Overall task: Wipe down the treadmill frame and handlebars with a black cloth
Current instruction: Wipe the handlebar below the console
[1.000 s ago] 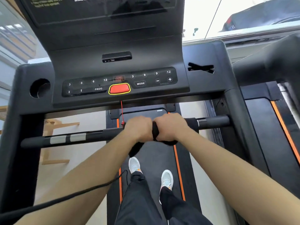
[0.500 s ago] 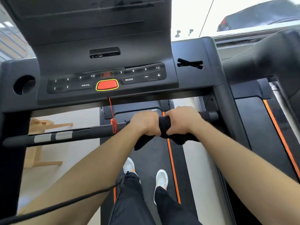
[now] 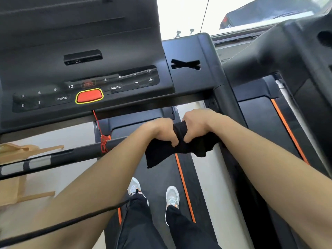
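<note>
A black cloth (image 3: 161, 153) is wrapped over the right end of the treadmill's horizontal black handlebar (image 3: 59, 157). My left hand (image 3: 159, 131) and my right hand (image 3: 195, 123) grip the cloth side by side, fingers curled round it and the bar beneath. Loose cloth corners hang below both hands. The bar's right end is hidden under the cloth and hands, close to the right upright of the frame (image 3: 228, 105). Two silver sensor patches show on the bar's left part.
The console (image 3: 86, 90) with a red stop button (image 3: 89, 95) sits just above the hands; a red safety cord (image 3: 103, 141) hangs onto the bar. A second treadmill (image 3: 280, 56) stands at the right. My feet stand on the belt (image 3: 158, 175) below.
Both hands have slid the cloth rightward along the handlebar, from its middle to its right end by the upright. More of the cloth now hangs loose beneath them.
</note>
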### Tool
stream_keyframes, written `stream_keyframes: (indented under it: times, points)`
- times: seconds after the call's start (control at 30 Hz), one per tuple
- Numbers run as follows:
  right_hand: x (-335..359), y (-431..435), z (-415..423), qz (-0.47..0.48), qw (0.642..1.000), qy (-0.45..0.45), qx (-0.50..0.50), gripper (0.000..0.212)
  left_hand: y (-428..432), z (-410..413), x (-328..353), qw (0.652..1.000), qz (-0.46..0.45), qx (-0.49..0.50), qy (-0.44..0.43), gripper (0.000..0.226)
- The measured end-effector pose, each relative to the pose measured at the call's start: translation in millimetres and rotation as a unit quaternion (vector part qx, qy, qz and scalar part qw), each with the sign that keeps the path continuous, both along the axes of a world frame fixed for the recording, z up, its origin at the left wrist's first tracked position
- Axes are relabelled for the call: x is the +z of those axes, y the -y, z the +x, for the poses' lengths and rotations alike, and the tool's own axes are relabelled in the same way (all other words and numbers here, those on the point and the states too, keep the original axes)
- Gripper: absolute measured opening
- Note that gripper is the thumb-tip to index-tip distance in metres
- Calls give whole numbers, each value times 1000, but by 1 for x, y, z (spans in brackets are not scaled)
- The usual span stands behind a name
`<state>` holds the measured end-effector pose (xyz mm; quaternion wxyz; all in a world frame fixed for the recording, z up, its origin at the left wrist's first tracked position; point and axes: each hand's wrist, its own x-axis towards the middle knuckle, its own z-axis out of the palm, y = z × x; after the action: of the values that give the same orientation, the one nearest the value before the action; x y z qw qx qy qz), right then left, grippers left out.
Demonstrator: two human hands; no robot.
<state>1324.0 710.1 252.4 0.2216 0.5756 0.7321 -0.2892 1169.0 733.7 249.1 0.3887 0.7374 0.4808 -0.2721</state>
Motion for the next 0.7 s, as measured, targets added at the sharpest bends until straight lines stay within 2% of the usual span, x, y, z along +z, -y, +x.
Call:
stream_keyframes:
  times: [0.07, 0.13, 0.17, 0.23, 0.3, 0.37, 0.43, 0.47, 0.5, 0.57, 0.63, 0.67, 0.7]
  points:
    - [-16, 20, 14, 192, 980, 35, 29, 33, 19, 8, -8, 987, 161, -15, -1, 32]
    - [-36, 40, 19, 359, 931, 39, 60, 23, 41, 16, -19, 944, 328, -35, 10, 24]
    - [-43, 46, 18, 416, 907, 38, 60, 21, 48, 20, -23, 923, 382, -43, 18, 21]
    - [-47, 44, 17, 439, 895, 38, 60, 24, 52, 26, -28, 910, 412, -49, 31, 16]
    - [-35, 31, 17, 321, 944, 40, 58, 19, 37, 30, -24, 945, 324, -46, 21, 14]
    - [-15, 10, 17, 114, 992, 30, 53, 19, 11, 34, -14, 990, 130, -39, 28, 24]
    - [2, -10, 16, -50, 999, 6, 22, 22, -8, 36, -4, 997, -66, -11, 39, 35]
    - [6, -16, 15, -96, 995, -3, 6, 22, -13, 37, -2, 992, -121, 7, 39, 38]
    - [7, -16, 15, -114, 993, -10, -4, 23, -15, 38, -2, 990, -132, 14, 40, 38]
    - [5, -6, 18, -56, 998, 4, -1, 24, -8, 39, -5, 997, -57, -4, 44, 34]
    - [-13, 16, 19, 152, 987, 37, 31, 21, 12, 38, -13, 993, 111, -18, 38, 24]
    - [-26, 29, 18, 268, 961, 45, 49, 16, 25, 36, -20, 972, 229, -30, 39, 18]
    - [-37, 40, 17, 373, 925, 49, 53, 18, 37, 34, -27, 936, 345, -60, 37, 14]
